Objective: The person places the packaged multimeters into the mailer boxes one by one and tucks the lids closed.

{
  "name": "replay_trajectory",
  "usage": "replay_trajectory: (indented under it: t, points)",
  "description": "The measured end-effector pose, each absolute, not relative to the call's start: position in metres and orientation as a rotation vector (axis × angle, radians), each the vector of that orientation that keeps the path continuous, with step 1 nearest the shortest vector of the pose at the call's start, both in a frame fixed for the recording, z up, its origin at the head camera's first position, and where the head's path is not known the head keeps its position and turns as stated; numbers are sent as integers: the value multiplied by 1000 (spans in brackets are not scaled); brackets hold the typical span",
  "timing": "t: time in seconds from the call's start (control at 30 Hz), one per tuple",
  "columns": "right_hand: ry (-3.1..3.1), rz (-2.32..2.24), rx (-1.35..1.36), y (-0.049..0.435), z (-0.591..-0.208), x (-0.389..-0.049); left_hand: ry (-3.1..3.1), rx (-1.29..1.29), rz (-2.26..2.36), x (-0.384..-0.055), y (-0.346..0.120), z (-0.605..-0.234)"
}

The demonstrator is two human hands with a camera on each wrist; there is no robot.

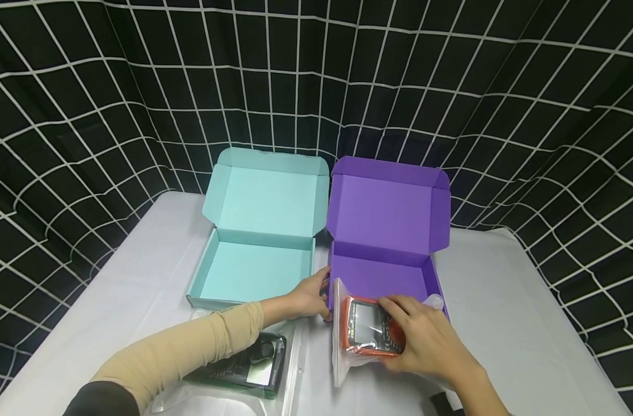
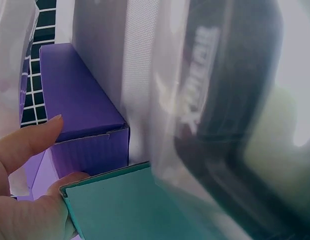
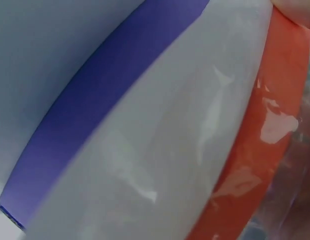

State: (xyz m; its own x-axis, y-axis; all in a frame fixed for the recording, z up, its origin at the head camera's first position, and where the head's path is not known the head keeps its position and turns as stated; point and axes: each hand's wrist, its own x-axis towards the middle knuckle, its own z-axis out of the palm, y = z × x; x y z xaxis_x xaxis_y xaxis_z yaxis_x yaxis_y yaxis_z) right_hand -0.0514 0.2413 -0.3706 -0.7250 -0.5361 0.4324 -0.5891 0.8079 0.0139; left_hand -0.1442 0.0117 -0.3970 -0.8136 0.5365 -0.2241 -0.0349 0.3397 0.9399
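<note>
An orange-red multimeter (image 1: 365, 325) with a grey screen lies tilted inside a clear plastic bag (image 1: 338, 346). My right hand (image 1: 425, 335) grips it through the plastic, over the front of the open purple box (image 1: 381, 274). In the right wrist view the orange casing (image 3: 245, 165) fills the right side, with the purple wall (image 3: 95, 105) beyond the bag. My left hand (image 1: 310, 294) reaches between the two boxes and touches the purple box's left side. The left wrist view has its thumb and a finger apart near the purple corner (image 2: 90, 125); part of the hand is hidden.
An open teal box (image 1: 256, 268), lid up, stands left of the purple one. Before it, a dark device with a screen (image 1: 259, 370) lies in another clear bag (image 1: 290, 375), partly under my left forearm. A black grid-patterned curtain (image 1: 275, 75) surrounds the white table (image 1: 493, 318).
</note>
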Motion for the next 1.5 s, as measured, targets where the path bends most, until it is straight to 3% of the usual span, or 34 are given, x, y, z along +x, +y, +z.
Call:
replay_trajectory:
  t: [1.5]
  points:
    - [-2604, 129, 878, 256, -351, -134, 2118, 427, 1478, -145, 15, -399]
